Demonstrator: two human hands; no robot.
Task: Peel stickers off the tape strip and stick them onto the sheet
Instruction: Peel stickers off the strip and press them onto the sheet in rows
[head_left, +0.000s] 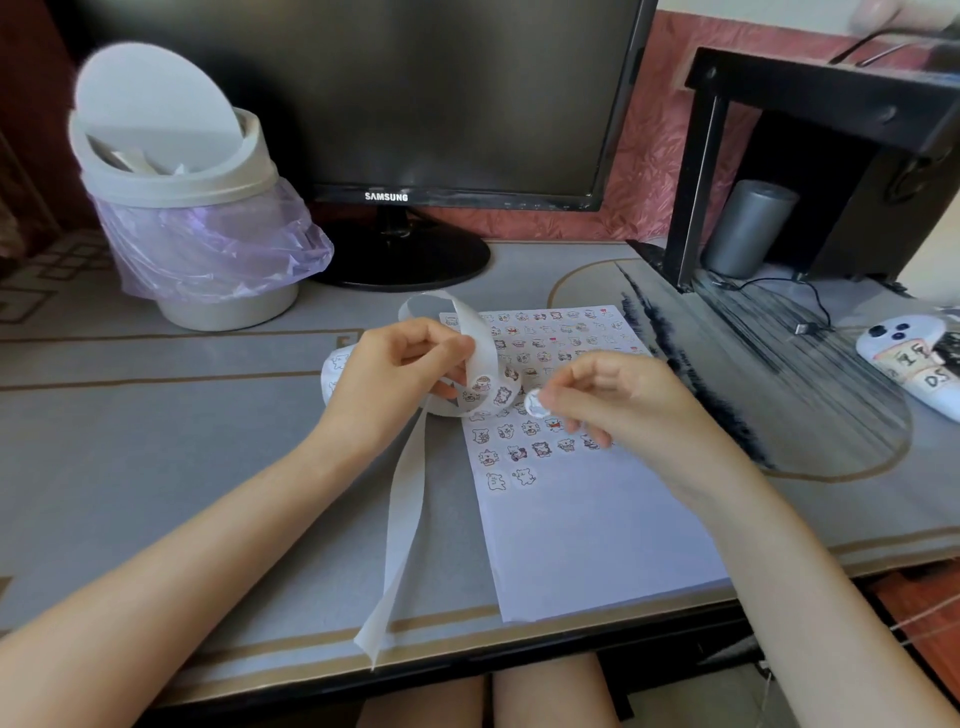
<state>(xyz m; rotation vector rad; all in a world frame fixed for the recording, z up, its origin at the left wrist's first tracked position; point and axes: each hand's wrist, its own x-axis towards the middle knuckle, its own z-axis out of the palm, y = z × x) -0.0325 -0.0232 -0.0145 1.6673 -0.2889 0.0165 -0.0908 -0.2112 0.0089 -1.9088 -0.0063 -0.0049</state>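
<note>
A white sheet (587, 530) lies on the desk, its upper half covered with rows of small cartoon stickers. My left hand (395, 374) grips a looped white tape strip (483, 343) that carries a few stickers near the bend. The strip's empty tail (402, 530) hangs down past the desk's front edge. My right hand (608, 395) pinches one round sticker (535, 404) between thumb and fingertip, just right of the strip and above the sheet's sticker rows.
A grey swing-lid bin (176, 171) with a purple bag stands at the back left. A black monitor (441, 104) is behind the sheet. A black shelf (810, 156) with a grey cylinder (748, 228) stands at right, and a white controller-like object (914, 358) lies at the far right.
</note>
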